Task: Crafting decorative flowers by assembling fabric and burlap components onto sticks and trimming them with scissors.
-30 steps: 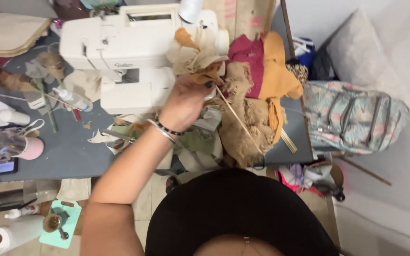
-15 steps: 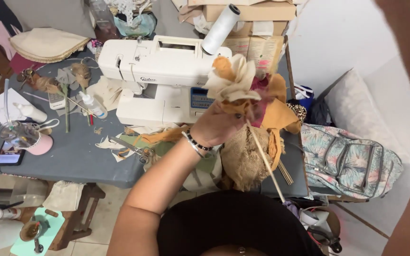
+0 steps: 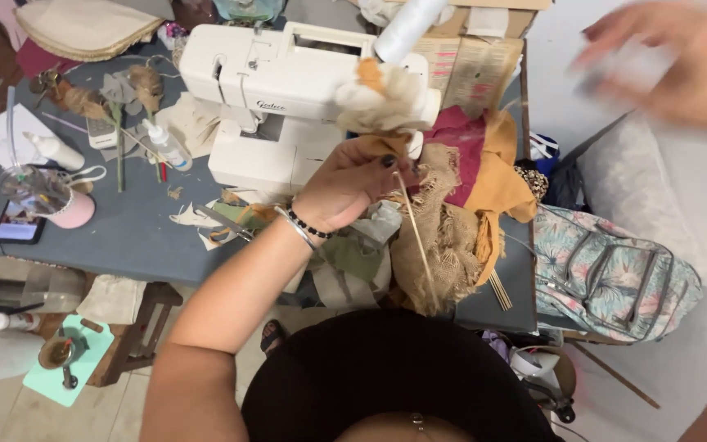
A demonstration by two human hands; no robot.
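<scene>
**Cloth flower held up on its stick, over the tabletop's right end**

Grey tabletop [image 3: 124, 237] crowded with scraps. White sewing machine [image 3: 288, 90] near the far edge. Heap of burlap [image 3: 443, 229] with red and mustard cloth at the right end. Flowered backpack [image 3: 615, 278] on the floor beyond the right edge.

Left hand [image 3: 353, 184] closed around the base of a cream and orange cloth flower [image 3: 382, 98]. Flower lifted in front of the machine's right end. Thin stick [image 3: 419, 245] slanting from the grip down towards the body, across the burlap.

Right hand [image 3: 673, 65] raised at the upper right, well apart from the flower and too blurred to tell open from closed.

Judged as a hold-and-check step: flower already on its stick, kept upright by one hand alone. Any further work on it would call for a firm pinch just under the petals, a steady stick, and a second hand brought in close.

Against half a second ago: same grip on the flower, petals a little higher against the machine. Right forearm then along the right edge of view, now swung across the upper corner.
</scene>
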